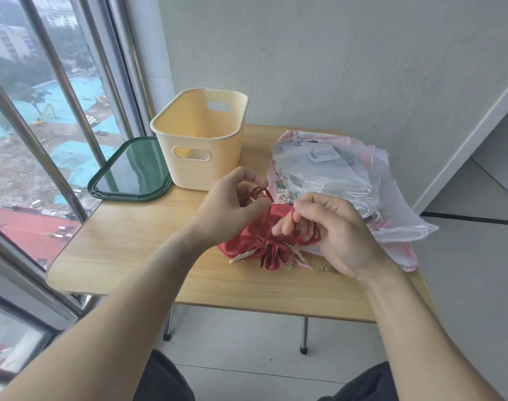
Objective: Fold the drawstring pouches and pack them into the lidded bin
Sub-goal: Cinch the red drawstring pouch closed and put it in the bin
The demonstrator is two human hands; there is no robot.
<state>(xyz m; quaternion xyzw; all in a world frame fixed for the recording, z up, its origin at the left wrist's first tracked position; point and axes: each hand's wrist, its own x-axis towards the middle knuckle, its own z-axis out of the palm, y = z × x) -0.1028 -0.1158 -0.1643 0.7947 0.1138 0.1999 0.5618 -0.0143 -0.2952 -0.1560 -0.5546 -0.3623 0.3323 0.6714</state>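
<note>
A red drawstring pouch (255, 238) lies on the wooden table (137, 244), its gathered mouth toward me with a beige cord beside it. My left hand (229, 209) pinches a red drawstring above the pouch. My right hand (339, 227) holds the red cord on the pouch's right side, fingers curled round it. Behind them lies a pile of white and pink pouches (333, 175). The cream bin (200, 140) stands open and empty at the back. Its dark green lid (131, 172) lies flat to the bin's left.
The small folding table stands against a pale wall, with a large window and metal rails along the left. Tiled floor lies beyond the table's right edge. My knees are below the near edge.
</note>
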